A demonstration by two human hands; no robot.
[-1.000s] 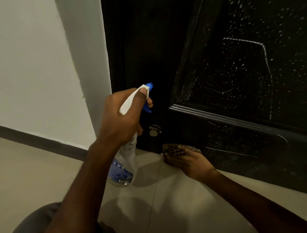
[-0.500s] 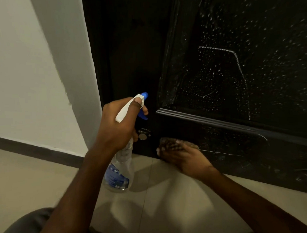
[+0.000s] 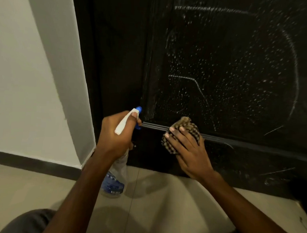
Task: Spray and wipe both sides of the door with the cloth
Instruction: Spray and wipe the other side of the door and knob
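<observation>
A black panelled door [image 3: 229, 70] fills the upper right, its recessed panel speckled with spray droplets and wipe streaks. My left hand [image 3: 117, 137] grips a clear spray bottle [image 3: 115, 177] with a white trigger head and blue nozzle, pointed at the door's left edge. My right hand [image 3: 188, 150] presses a brown checked cloth [image 3: 185, 129] flat against the door, over the moulding at the bottom of the panel. The cloth is bunched under my fingers.
A white wall [image 3: 28, 77] with a dark skirting strip [image 3: 34, 162] stands to the left of the door frame. Beige floor tiles [image 3: 163, 212] lie below. My knee in dark fabric [image 3: 29, 221] shows at the bottom left.
My right hand has lifted the cloth from the door's bottom rail near the floor up onto the moulding. The view has tilted up; the left hand keeps the bottle in the same hold.
</observation>
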